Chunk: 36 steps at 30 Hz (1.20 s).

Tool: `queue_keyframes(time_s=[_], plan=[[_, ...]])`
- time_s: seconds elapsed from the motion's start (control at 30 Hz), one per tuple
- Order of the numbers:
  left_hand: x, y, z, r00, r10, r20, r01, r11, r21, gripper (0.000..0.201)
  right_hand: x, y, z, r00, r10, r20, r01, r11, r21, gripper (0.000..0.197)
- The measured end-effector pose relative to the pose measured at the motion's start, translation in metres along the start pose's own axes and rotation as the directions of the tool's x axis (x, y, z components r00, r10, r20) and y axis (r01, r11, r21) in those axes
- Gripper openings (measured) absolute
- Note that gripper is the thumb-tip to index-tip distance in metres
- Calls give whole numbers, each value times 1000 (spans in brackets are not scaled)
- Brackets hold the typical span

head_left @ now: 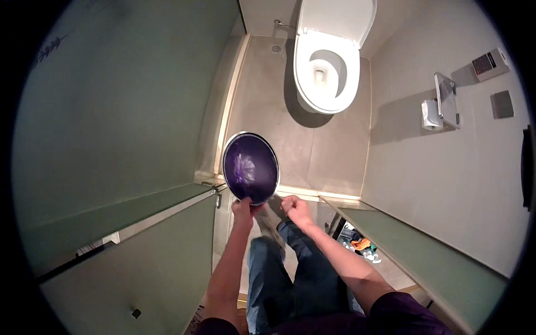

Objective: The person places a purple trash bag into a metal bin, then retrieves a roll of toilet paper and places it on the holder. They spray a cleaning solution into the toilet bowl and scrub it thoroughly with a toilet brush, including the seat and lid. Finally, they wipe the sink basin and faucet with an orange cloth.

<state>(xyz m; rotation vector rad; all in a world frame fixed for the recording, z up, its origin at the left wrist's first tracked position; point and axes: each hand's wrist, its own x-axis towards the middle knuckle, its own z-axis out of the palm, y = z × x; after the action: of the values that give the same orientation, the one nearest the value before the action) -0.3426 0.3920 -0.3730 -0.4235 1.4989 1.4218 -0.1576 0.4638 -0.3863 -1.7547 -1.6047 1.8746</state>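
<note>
A round bin (259, 162) with a pale rim and a purple bag lining its inside is held up in front of me, its mouth facing up. My left hand (244, 211) grips its near edge, thumb over the rim and fingers underneath. Just right of the bin, apart from it, is my right hand (296, 210), its fingers curled together. Whether anything small is between those fingers I cannot make out. A crumpled, shiny patch of the bag shows inside the bin.
Ahead stands a white toilet (301, 89) with its lid raised. The right wall carries a toilet paper holder (446, 100). Green glass panels (123, 111) close in on the left, and a green door (413, 240) stands at the right. A raised threshold (304, 191) crosses the floor.
</note>
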Motion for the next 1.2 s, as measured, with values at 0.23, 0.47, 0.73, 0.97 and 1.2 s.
queue_keyframes(time_s=[0.23,0.47,0.73,0.97,1.2], plan=[[81,120,76,997,40,-61,-34,995,98,31,49,-111,-51,998,-39,55,51,969,-243,24],[258,188,161,998,3,-66,0,999,49,26,161,-182,-61,964,-186,188,243,903,-354,31],[472,237,343,989,-149,19,149,989,-15,34,276,-275,11,991,83,102,2,767,-641,72],[662,282,435,987,-42,153,15,985,174,35,351,-314,12,997,81,8,-64,848,-526,54],[725,327,477,954,-158,256,61,935,349,30,383,-340,8,994,98,-36,-104,886,-451,46]])
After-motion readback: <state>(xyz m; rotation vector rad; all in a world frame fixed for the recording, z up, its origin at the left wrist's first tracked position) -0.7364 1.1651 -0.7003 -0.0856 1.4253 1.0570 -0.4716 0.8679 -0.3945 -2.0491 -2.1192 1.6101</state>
